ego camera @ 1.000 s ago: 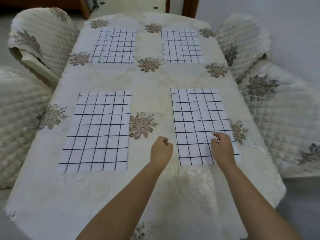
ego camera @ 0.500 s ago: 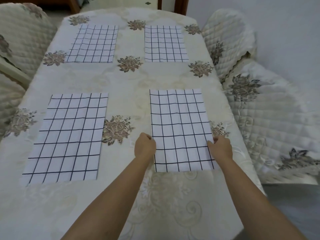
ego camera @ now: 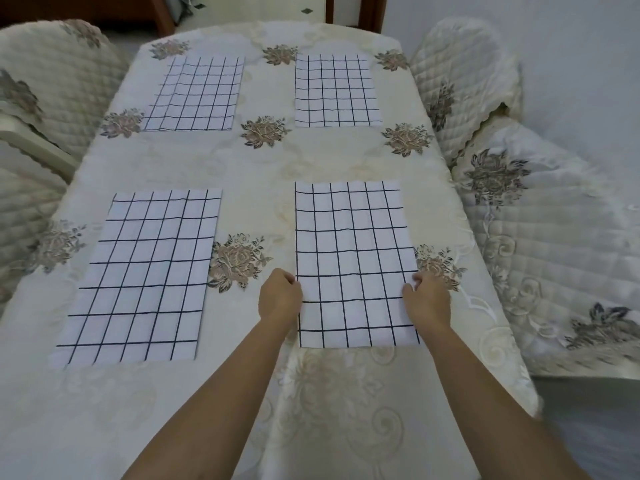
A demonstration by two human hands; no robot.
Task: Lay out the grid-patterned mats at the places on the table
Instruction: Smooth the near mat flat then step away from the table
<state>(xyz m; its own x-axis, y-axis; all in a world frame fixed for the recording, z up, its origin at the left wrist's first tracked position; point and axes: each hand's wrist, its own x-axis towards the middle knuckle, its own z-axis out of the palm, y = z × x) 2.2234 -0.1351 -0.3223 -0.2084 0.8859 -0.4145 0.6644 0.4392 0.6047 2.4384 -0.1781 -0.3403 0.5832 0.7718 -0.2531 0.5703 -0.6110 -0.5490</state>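
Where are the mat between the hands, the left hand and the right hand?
near right mat [ego camera: 353,251], head view, its middle.
left hand [ego camera: 280,298], head view, back of hand.
right hand [ego camera: 429,299], head view, back of hand.

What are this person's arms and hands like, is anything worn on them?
The left forearm and right forearm are bare as far as the frame shows: no sleeves. The left hand and right hand wear no gloves; no ring, watch or bracelet is visible.
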